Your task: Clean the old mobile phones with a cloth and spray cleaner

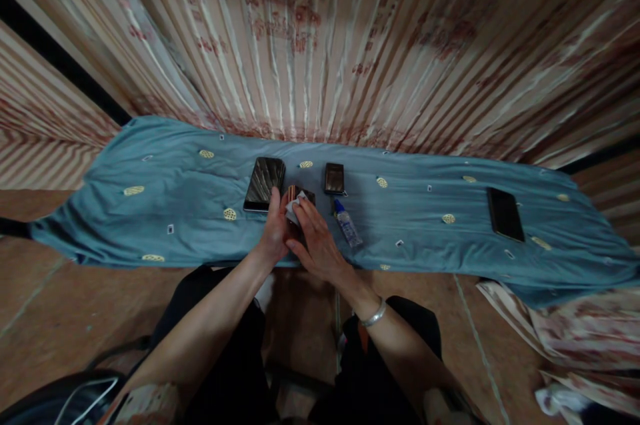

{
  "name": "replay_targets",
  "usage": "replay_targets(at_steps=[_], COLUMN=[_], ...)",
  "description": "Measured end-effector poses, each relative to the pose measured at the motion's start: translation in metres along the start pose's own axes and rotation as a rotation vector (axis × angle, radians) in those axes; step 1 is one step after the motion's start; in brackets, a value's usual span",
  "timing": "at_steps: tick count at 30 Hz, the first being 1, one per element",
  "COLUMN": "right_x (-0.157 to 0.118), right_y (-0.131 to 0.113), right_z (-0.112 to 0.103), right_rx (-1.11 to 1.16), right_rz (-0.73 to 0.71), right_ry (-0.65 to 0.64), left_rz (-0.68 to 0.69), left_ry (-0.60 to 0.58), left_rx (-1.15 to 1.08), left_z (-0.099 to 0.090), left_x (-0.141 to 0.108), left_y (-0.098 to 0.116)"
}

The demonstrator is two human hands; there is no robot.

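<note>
- On the blue cloth [175,212] spread over the counter in front of me lie a big dark phone [264,182], a smaller dark phone [334,178], another phone [505,213] well off to my right, and a small squeeze bottle with a blue cap [347,224] just beside my right hand.
- In the middle, my left hand [276,228] steadies a small dark phone [306,196] from its left side, fingers curled against its edge.
- My right hand [315,242] lies over that phone, its fingers pinching a small white wipe [295,206] against it.
- As I judge it, I am partway through wiping this one phone; the bottle lies on its side next to me with its cap on.
- I cannot say from their look whether the other three phones are already cleaned or waiting; none shows a clear mark either way.
- Most of the phone under my hands is covered, so I cannot tell which face is up or how clean it is.
- The wipe is mostly hidden by my fingers, and I cannot tell if it is damp.
- The bottle's label is too small to read.
- The things at the bottom corners are cut off and hard to make out.
</note>
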State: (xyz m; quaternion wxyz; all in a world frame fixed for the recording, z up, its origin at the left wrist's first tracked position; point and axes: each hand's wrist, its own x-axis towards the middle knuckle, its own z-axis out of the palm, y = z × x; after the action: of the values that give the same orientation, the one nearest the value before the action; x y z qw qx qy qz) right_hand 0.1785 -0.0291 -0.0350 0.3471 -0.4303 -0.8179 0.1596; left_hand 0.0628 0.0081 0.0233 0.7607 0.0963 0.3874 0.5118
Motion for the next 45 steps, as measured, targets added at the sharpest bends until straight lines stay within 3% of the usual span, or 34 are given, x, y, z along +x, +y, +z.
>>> replay_targets(at_steps=[8,15,23,29,35,45], right_x=[0.008,0.005,0.002,0.003,0.005,0.007], right_y=[0.015,0.002,-0.003,0.005,0.014,0.025], right_z=[-0.015,-0.013,-0.007,-0.012,-0.017,-0.015], right_rx=[-0.076,-0.081,-0.036,-0.080,-0.087,-0.038], right_rz=[0.019,-0.073,-0.117,-0.070,0.021,0.108], right_ry=[0.049,-0.007,0.019,0.026,0.080,0.123], left_rz=[-0.057,-0.093,-0.065,-0.027,-0.074,-0.066], left_ry=[-0.122,-0.039,-0.026,-0.044,-0.114,-0.134], left_rx=[0.004,0.033,0.050,0.062,0.046,0.071], left_z=[0.004,-0.002,-0.012,-0.005,0.002,0.000], left_x=[-0.004,0.001,0.012,0.005,-0.001,-0.004], left_y=[-0.018,-0.008,-0.005,-0.014,-0.023,-0.013])
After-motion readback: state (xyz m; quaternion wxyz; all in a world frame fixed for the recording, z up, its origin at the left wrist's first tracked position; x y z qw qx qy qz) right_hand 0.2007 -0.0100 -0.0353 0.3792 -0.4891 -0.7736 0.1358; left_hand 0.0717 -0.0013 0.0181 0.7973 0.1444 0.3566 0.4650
